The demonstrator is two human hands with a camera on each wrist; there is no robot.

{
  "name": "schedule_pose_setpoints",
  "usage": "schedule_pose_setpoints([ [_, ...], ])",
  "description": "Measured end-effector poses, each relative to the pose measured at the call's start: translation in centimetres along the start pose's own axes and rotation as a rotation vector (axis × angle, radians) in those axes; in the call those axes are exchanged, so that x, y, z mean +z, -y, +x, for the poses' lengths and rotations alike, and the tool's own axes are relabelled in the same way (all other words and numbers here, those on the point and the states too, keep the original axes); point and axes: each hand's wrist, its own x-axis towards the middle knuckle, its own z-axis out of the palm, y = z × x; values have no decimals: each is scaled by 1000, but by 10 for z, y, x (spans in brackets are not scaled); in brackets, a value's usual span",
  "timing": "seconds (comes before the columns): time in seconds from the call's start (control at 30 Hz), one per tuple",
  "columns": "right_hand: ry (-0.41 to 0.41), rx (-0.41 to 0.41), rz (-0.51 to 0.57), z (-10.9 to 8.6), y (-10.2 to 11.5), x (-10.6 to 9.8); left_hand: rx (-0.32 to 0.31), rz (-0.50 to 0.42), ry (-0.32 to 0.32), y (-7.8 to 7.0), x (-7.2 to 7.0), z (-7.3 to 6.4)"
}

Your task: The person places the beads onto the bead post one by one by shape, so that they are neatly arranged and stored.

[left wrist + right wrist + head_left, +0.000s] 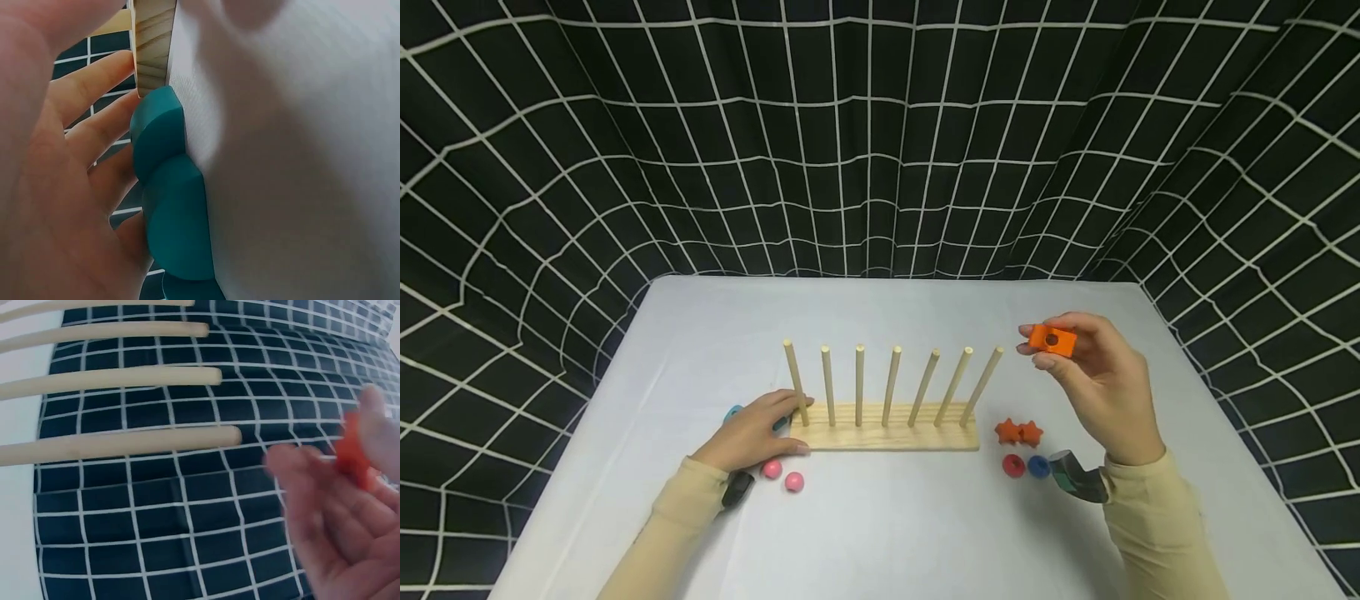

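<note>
A wooden rack [887, 437] with several upright pegs [859, 383] lies on the white table. My left hand [752, 429] holds its left end, thumb at the front corner and forefinger at the back corner. Against that end, beside the left fingers, teal rounded pieces [178, 212] stand in a row, mostly hidden by the hand in the head view. My right hand [1101, 379] is raised to the right of the pegs. Between its thumb and fingers it pinches an orange block [1060, 342] with a round hole, blurred in the right wrist view.
Two pink balls [793, 482] lie in front of the left hand. Right of the rack are two orange-red stars [1008, 431], a red ring [1013, 466] and a blue ring [1038, 467]. A dark gridded curtain [880, 142] surrounds the table [880, 533].
</note>
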Motion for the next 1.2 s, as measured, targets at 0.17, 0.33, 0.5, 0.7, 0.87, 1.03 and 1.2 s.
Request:
schedule_pose_setpoints([
  [0.17,25,-24,15,4,3,14,-3,-2,5,0,1,-1],
  [0.33,70,12,-3,7,5,24,2,9,4,1,2,-1],
  [0.5,112,99,-55,0,-21,26,32,-1,-2,1,2,1],
  [0.7,69,80,-25,-2,-25,30,29,1,2,2,2,1],
  [0.87,66,86,-63,-4,-27,33,0,3,10,1,3,-1],
  [1.03,109,158,-99,-11,-36,34,10,-6,0,4,5,0],
  [1.2,186,205,-117,-19,-47,35,42,8,-17,6,5,1],
])
